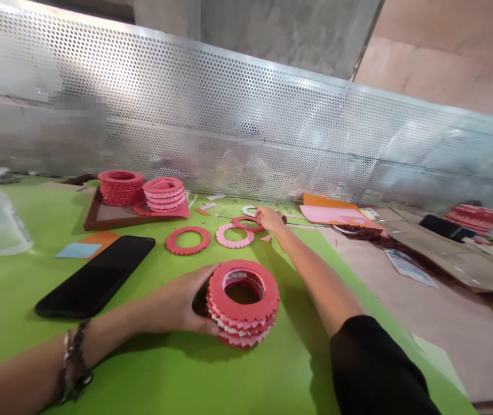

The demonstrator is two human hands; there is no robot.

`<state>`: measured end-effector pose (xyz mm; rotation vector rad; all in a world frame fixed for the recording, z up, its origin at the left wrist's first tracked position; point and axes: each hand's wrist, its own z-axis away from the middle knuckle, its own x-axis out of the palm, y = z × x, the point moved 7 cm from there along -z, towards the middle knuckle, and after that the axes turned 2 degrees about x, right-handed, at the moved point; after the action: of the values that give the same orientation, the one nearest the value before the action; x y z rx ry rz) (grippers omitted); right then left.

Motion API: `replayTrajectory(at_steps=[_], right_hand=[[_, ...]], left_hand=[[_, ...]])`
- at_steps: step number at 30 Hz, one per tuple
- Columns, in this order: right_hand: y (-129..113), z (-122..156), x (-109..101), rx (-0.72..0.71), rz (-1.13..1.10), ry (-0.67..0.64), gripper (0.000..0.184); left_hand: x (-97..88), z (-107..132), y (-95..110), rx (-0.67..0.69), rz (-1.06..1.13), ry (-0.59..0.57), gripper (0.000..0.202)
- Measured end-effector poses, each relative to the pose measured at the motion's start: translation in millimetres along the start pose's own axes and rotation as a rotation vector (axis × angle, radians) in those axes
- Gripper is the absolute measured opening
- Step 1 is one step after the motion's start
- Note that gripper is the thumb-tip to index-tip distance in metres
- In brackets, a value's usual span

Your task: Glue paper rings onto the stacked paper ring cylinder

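Note:
My left hand [186, 301] is wrapped round the left side of a stack of scalloped paper rings [224, 294] in red, pink and white, held low over the green tabletop. Farther off, my right hand [271, 220] has its fingertips pinched at the edge of a paper ring; whether they grip the red ring [236, 221] or the white ring [246, 211] is hard to make out. That red one overlaps a pink ring [220, 237]. Flat on the table to the left lies another red ring [171, 239].
Two more stacks, a red stack [121, 191] and a pink-red stack [164, 197], stand on a brown tray [103, 223]. A black phone [99, 276] and a clear plastic container [4, 225] lie left. Paper sheets [333, 213] are at right; a perforated metal panel [229, 115] stands behind.

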<state>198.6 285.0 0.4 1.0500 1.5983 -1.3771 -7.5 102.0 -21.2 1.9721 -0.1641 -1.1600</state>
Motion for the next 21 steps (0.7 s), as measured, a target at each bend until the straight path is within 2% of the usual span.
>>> replayTrajectory(at_steps=[4, 7, 9, 12, 16, 21], right_hand=[[-28, 13, 3, -0.101, -0.057, -0.157, 0.034], [-54, 30, 13, -0.211, -0.076, -0.320, 0.033], [-67, 43, 20, -0.274, -0.060, -0.376, 0.030], [-79, 58, 20, -0.352, -0.019, -0.348, 0.012], [-78, 78, 12, -0.447, 0.002, -0.271, 0.030], [-58, 107, 12, -0.522, 0.019, -0.206, 0.034]], left_hand=[[1.1, 1, -4, -0.008, -0.005, -0.009, 0.087], [1.9, 0, -6, -0.013, 0.007, -0.005, 0.087], [2.4, -1, -5, -0.012, 0.033, -0.004, 0.088], [1.8, -1, -4, -0.023, 0.076, -0.012, 0.087], [-0.1, 3, -7, -0.089, 0.155, -0.071, 0.089], [-1.7, 5, -16, -0.161, 0.165, -0.115, 0.089]])
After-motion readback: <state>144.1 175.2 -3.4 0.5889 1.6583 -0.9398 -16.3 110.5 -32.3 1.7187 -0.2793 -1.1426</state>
